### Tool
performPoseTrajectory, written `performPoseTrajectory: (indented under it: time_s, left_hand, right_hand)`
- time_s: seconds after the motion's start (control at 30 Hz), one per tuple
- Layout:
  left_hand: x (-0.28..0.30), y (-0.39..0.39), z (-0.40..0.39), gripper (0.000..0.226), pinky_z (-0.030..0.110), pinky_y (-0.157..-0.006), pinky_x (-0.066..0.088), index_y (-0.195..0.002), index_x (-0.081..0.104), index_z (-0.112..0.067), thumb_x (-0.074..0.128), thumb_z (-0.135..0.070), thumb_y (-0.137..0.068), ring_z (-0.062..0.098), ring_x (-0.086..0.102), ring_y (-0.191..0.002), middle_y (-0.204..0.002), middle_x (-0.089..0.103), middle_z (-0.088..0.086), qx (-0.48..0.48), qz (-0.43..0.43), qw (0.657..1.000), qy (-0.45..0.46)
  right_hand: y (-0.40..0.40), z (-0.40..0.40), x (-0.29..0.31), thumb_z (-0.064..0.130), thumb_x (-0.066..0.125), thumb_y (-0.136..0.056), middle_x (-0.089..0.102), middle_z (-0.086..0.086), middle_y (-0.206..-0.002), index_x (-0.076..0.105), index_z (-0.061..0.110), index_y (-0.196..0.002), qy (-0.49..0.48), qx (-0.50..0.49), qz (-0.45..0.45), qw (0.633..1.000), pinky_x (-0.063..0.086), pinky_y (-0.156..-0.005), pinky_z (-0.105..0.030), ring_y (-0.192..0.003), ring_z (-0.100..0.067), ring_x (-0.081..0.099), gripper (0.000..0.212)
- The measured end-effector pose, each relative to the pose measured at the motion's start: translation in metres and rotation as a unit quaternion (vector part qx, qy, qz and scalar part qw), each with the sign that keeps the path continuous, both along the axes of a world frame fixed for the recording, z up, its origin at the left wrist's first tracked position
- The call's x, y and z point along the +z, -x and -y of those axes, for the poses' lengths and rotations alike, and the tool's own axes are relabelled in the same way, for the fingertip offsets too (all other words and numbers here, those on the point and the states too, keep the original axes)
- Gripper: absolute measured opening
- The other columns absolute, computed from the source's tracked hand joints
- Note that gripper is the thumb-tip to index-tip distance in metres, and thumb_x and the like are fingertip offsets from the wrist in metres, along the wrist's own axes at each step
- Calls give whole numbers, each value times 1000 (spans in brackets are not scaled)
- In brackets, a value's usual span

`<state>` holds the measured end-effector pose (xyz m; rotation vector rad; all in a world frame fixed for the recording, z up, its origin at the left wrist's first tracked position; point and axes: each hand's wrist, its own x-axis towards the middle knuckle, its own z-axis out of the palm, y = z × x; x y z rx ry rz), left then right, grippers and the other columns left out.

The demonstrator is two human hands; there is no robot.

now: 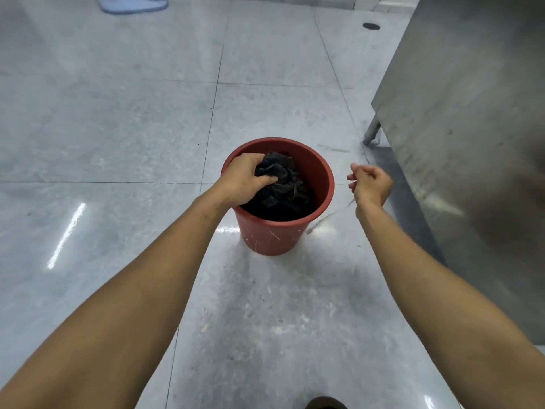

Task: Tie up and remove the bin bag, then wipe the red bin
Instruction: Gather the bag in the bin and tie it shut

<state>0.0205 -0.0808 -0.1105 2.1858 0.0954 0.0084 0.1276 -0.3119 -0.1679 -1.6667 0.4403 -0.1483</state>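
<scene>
We see the red bin (278,228) standing upright on the grey tiled floor (118,113), a little right of the frame's centre. Inside it sits the black bin bag (284,187), its top gathered into a crumpled bunch that rises about level with the rim.

Our left hand (246,180) reaches over the bin's left rim and grips the bunched neck of the bag, fingers curled round the dark plastic. Our right hand (370,184) hangs just to the right of the bin, apart from it, with its fingers curled in. A thin pale string (330,215) trails down from it toward the floor beside the bin, and the hand appears to pinch its upper end.

A stainless steel cabinet (472,113) fills the right side of the frame, one metal leg (372,129) showing at its lower left corner. A round dark floor drain (371,26) lies at the upper right, and a pale blue object (132,4) at the upper left edge. The toe of a dark shoe (326,403) shows at the bottom edge.
</scene>
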Motion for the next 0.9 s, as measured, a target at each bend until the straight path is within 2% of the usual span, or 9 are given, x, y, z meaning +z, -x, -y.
performPoseTrajectory:
  time_s: [0.1, 0.2, 0.3, 0.4, 0.57, 0.7, 0.73, 0.8, 0.9]
  left_hand:
    - [6, 3, 2, 26, 33, -96, 49, -115, 67, -17, 67, -16, -88, 17, 61, -106, -111, 65, 0, -5, 30, 999, -25]
    - [13, 7, 4, 19, 33, -95, 48, -107, 69, -16, 68, -14, -87, 19, 59, -104, -108, 61, 4, -28, 59, 997, -44]
    - [20, 12, 3, 18, 33, -96, 48, -104, 71, -15, 70, -13, -86, 18, 58, -105, -108, 61, 3, -50, 79, 994, -50]
    - [25, 15, 1, 21, 33, -100, 46, -105, 72, -12, 71, -10, -85, 17, 57, -108, -108, 60, 2, -66, 84, 993, -45]
    - [28, 19, -2, 22, 26, -102, 43, -106, 73, -12, 71, -9, -84, 16, 52, -115, -115, 52, 2, -76, 96, 990, -65]
    - [27, 17, -4, 23, 30, -110, 36, -107, 73, -18, 71, -12, -85, 15, 41, -128, -133, 44, 0, -78, 81, 992, -57]
    - [26, 16, -5, 23, 30, -110, 37, -107, 72, -19, 71, -12, -85, 15, 41, -129, -134, 43, 0, -75, 72, 994, -46]
    - [24, 15, -6, 23, 30, -108, 39, -108, 71, -21, 70, -13, -86, 14, 45, -126, -131, 48, -2, -75, 52, 996, -18]
    - [22, 15, -9, 20, 30, -100, 46, -103, 66, -29, 64, -13, -90, 10, 57, -111, -109, 63, -8, -107, 33, 993, 37]
  right_hand:
    - [-4, -16, 27, 20, 76, -82, 64, 0, -60, 65, 17, -67, 1, 22, 60, 998, 43, -52, -20, -42, -2, 50, 19]
    - [-3, -36, 45, 23, 79, -79, 62, 4, -55, 67, 16, -64, 24, 110, 93, 989, 44, -54, -19, -47, -1, 52, 20]
    - [2, -54, 53, 21, 80, -78, 70, -4, -71, 74, 5, -77, 95, 246, 83, 961, 52, -69, -30, -65, -10, 61, 17]
    - [9, -64, 55, 15, 76, -82, 73, -8, -84, 76, 3, -87, 122, 363, 77, 921, 53, -85, -34, -79, -13, 65, 13]
    - [15, -70, 58, 7, 62, -91, 71, 5, -80, 77, 10, -94, 139, 490, 87, 856, 51, -71, -16, -72, 1, 63, 15]
    - [14, -68, 60, -6, 56, -89, 62, 1, -78, 73, 7, -86, 258, 529, 94, 803, 46, -73, -28, -77, -13, 58, 21]
    - [15, -68, 61, -9, 56, -88, 60, 3, -76, 70, 10, -79, 263, 531, 92, 800, 45, -74, -29, -75, -14, 56, 25]
    - [17, -65, 63, -12, 58, -85, 62, 7, -70, 68, 18, -69, 212, 542, 85, 809, 48, -71, -24, -68, -8, 58, 35]
    - [21, -62, 63, -8, 64, -85, 70, 3, -76, 73, 11, -77, 151, 549, 82, 818, 55, -71, -23, -71, -6, 66, 23]
